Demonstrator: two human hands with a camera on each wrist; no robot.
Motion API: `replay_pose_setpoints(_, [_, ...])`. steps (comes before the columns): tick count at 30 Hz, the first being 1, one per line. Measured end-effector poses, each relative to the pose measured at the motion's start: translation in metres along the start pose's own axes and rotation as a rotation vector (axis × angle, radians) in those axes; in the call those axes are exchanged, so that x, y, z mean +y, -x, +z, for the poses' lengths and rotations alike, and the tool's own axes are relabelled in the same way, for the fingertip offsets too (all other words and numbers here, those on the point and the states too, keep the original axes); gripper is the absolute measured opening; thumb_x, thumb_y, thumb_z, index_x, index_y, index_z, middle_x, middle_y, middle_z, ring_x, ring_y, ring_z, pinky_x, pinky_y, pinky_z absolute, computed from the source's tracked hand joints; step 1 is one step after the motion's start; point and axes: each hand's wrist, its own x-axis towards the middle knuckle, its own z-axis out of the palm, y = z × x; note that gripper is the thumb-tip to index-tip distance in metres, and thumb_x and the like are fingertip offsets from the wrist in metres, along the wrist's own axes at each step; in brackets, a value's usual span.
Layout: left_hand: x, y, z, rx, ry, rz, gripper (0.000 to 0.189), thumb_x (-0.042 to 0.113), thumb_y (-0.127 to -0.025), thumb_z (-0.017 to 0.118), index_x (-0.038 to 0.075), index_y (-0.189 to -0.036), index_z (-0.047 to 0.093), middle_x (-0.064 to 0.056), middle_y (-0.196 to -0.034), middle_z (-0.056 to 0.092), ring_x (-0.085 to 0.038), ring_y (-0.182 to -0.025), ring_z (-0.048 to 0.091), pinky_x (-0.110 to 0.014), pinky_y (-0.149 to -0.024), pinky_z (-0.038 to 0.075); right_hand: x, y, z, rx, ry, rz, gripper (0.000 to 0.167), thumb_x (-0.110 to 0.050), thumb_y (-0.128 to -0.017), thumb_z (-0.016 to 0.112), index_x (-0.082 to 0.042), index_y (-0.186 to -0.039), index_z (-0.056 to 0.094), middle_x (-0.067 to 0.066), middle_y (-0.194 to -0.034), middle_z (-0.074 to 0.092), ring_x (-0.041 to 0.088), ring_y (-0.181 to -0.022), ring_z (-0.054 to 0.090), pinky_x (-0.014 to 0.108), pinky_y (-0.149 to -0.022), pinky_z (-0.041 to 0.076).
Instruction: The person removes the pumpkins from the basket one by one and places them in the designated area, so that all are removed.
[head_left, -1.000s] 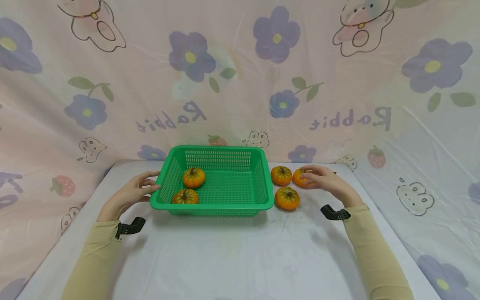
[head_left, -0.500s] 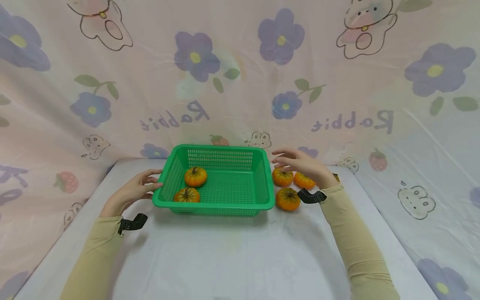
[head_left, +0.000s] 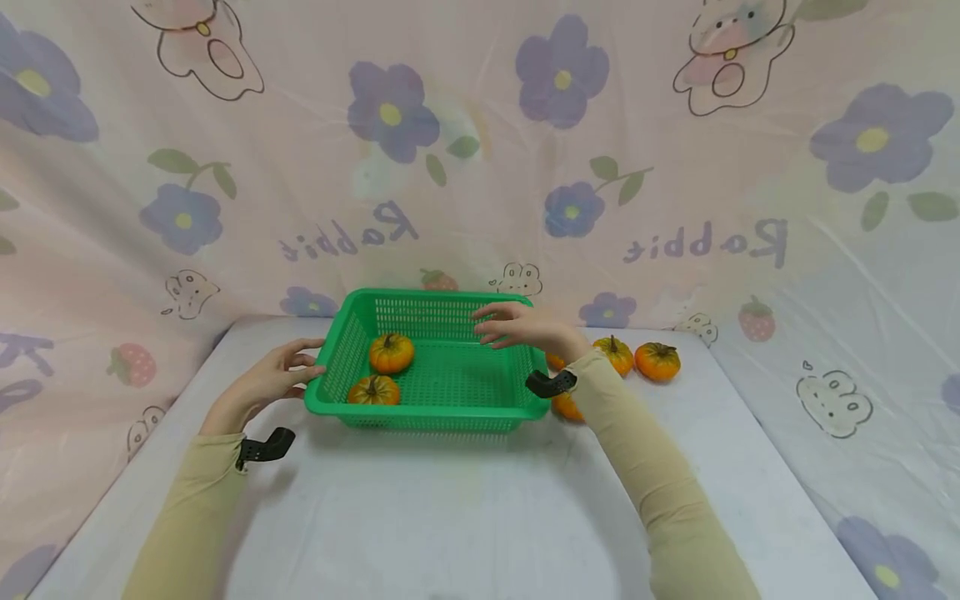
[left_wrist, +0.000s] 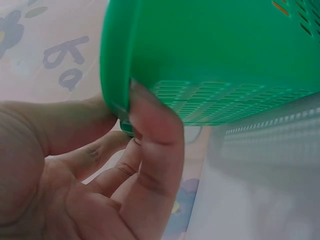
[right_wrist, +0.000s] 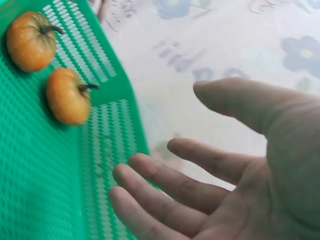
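Note:
A green plastic basket stands on the table with two small orange pumpkins, one pumpkin behind the other pumpkin, at its left side. My left hand pinches the basket's left rim between thumb and curled fingers, as the left wrist view shows. Over the right part of the basket hovers my right hand, fingers spread and loosely bent, holding nothing. In the right wrist view its palm and fingers show beside the basket wall, apart from both pumpkins.
Right of the basket lie several more pumpkins: one pumpkin, a pumpkin farther right, and two partly hidden by my right wrist, including the front pumpkin. A patterned cloth hangs behind the white table.
My right hand has moved left from the pumpkins outside to above the basket's right side, carrying nothing. My left hand keeps its hold on the rim. The view shifted slightly at first.

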Motion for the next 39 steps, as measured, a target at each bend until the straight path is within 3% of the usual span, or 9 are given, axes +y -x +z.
replay_pose_setpoints(6, [0.001, 0.000, 0.000, -0.007, 0.000, -0.006, 0.069, 0.017, -0.098, 0.058, 0.000, -0.151, 0.018, -0.027, -0.117, 0.049, -0.023, -0.091, 0.063, -0.036, -0.077, 0.056, -0.004, -0.027, 0.025, -0.120, 0.044, 0.038, 0.045, -0.023, -0.099, 0.056, -0.011, -0.141, 0.045, 0.010, -0.137, 0.049, 0.030, -0.121, 0.052, 0.034, -0.094, 0.048])
replay_pose_setpoints(11, [0.002, 0.000, -0.001, -0.004, -0.006, -0.004, 0.068, 0.016, -0.098, 0.057, 0.000, -0.151, 0.018, -0.028, -0.116, 0.049, -0.025, -0.090, 0.063, -0.036, -0.077, 0.056, -0.008, -0.041, 0.038, -0.171, 0.076, 0.049, 0.047, -0.024, -0.099, 0.056, -0.012, -0.142, 0.044, 0.010, -0.141, 0.045, 0.026, -0.119, 0.054, 0.034, -0.094, 0.047])
replay_pose_setpoints(20, [0.000, 0.000, 0.001, -0.009, -0.012, -0.010, 0.068, 0.017, -0.098, 0.057, 0.000, -0.151, 0.018, -0.027, -0.120, 0.048, -0.026, -0.092, 0.062, -0.037, -0.076, 0.056, -0.011, -0.060, 0.056, -0.198, 0.050, 0.070, 0.049, -0.022, -0.099, 0.055, -0.008, -0.143, 0.042, 0.014, -0.141, 0.045, 0.033, -0.122, 0.050, 0.035, -0.094, 0.047])
replay_pose_setpoints(28, [0.003, 0.000, 0.000, -0.009, -0.013, -0.011, 0.068, 0.017, -0.098, 0.057, 0.000, -0.151, 0.018, -0.027, -0.119, 0.048, -0.025, -0.092, 0.062, -0.037, -0.077, 0.056, -0.017, -0.073, 0.069, -0.249, -0.026, 0.066, 0.054, -0.023, -0.099, 0.055, 0.000, -0.145, 0.038, 0.024, -0.141, 0.042, 0.040, -0.127, 0.043, 0.048, -0.102, 0.039])
replay_pose_setpoints(39, [0.003, 0.000, -0.001, -0.003, -0.004, -0.019, 0.068, 0.017, -0.098, 0.058, -0.001, -0.150, 0.019, -0.027, -0.117, 0.048, -0.023, -0.089, 0.062, -0.036, -0.075, 0.056, -0.015, -0.087, 0.083, -0.261, -0.096, 0.136, 0.050, -0.025, -0.100, 0.053, -0.001, -0.142, 0.041, 0.024, -0.138, 0.045, 0.038, -0.126, 0.045, 0.047, -0.102, 0.039])
